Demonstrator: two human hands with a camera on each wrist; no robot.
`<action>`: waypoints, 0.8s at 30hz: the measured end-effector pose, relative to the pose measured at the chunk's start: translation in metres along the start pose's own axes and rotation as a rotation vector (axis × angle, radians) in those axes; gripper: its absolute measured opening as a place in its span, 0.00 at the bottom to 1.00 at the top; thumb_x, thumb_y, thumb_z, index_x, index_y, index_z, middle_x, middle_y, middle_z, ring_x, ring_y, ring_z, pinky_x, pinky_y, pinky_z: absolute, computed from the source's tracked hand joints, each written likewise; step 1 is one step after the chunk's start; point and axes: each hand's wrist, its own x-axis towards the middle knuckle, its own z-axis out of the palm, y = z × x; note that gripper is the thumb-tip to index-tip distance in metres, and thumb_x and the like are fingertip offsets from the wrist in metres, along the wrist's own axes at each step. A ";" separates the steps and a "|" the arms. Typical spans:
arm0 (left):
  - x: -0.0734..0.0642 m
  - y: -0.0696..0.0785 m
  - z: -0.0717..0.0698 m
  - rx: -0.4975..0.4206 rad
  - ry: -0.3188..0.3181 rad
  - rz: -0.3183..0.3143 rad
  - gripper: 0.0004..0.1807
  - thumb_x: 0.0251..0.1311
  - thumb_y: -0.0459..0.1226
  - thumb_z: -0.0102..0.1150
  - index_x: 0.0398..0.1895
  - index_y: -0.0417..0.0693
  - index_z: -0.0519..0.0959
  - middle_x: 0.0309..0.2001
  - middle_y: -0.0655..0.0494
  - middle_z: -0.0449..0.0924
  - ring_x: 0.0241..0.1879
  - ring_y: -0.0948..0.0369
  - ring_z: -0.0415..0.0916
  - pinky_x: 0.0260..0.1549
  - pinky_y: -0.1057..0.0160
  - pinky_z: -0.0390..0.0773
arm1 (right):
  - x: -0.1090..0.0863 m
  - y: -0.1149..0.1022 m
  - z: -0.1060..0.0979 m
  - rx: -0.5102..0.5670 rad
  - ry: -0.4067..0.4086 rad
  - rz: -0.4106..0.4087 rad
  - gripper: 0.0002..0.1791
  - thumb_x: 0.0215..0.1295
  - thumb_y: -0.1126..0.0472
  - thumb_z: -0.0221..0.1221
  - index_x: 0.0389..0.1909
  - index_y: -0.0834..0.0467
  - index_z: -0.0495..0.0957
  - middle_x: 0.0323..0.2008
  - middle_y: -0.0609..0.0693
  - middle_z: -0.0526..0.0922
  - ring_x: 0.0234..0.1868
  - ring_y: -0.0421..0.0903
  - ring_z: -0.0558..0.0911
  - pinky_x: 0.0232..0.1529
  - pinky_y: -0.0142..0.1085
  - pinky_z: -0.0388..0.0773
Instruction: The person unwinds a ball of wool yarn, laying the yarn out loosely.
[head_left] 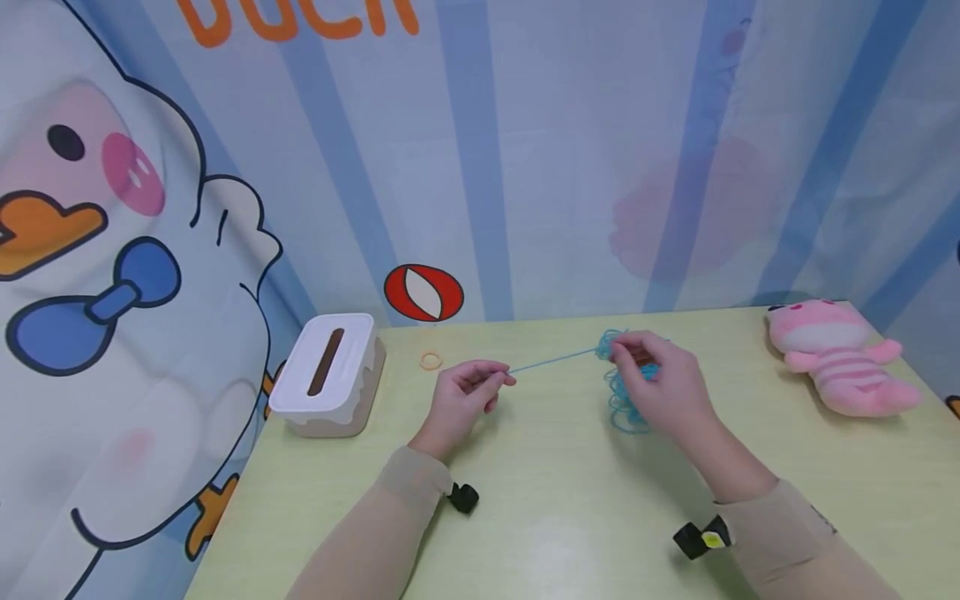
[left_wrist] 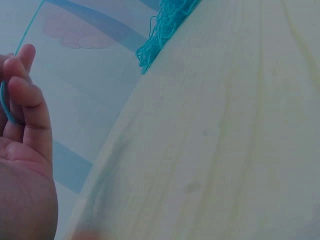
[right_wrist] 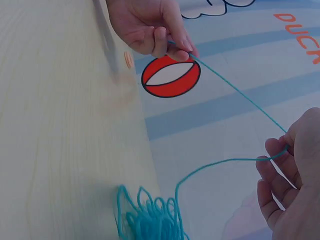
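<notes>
A strand of blue-green yarn runs taut between my two hands above the table. My left hand pinches its end part between thumb and fingers; a short tail of yarn lies against the palm in the left wrist view. On the other side my right hand pinches the strand between thumb and forefinger, its other fingers loosely bent. From there the strand sags down to a loose, looped heap of the same yarn on the table, partly hidden behind the right hand in the head view.
A white-lidded tissue box stands at the table's left. Between it and the left hand lies a small orange rubber band. A pink striped plush toy lies at the right. A printed curtain hangs behind the table.
</notes>
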 end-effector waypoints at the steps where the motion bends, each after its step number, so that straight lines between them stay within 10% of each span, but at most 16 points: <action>1: 0.000 0.000 0.001 -0.006 -0.002 -0.002 0.13 0.78 0.33 0.64 0.57 0.31 0.86 0.42 0.62 0.93 0.26 0.63 0.76 0.31 0.70 0.80 | -0.002 0.003 -0.007 -0.003 0.023 0.000 0.10 0.81 0.60 0.62 0.51 0.61 0.88 0.41 0.55 0.93 0.41 0.28 0.84 0.41 0.18 0.79; 13: 0.000 0.004 0.008 -0.020 -0.027 -0.054 0.15 0.78 0.34 0.65 0.62 0.35 0.85 0.54 0.45 0.92 0.39 0.63 0.90 0.49 0.64 0.91 | -0.030 0.056 -0.066 -0.164 0.088 0.184 0.16 0.82 0.54 0.61 0.53 0.62 0.88 0.47 0.61 0.91 0.39 0.14 0.73 0.41 0.12 0.71; 24: 0.000 0.008 0.003 0.000 -0.038 -0.045 0.13 0.78 0.36 0.66 0.59 0.44 0.88 0.55 0.40 0.91 0.42 0.61 0.91 0.51 0.64 0.91 | -0.046 0.098 -0.079 -0.459 -0.224 0.359 0.20 0.79 0.53 0.58 0.52 0.66 0.87 0.44 0.65 0.92 0.41 0.63 0.88 0.40 0.53 0.84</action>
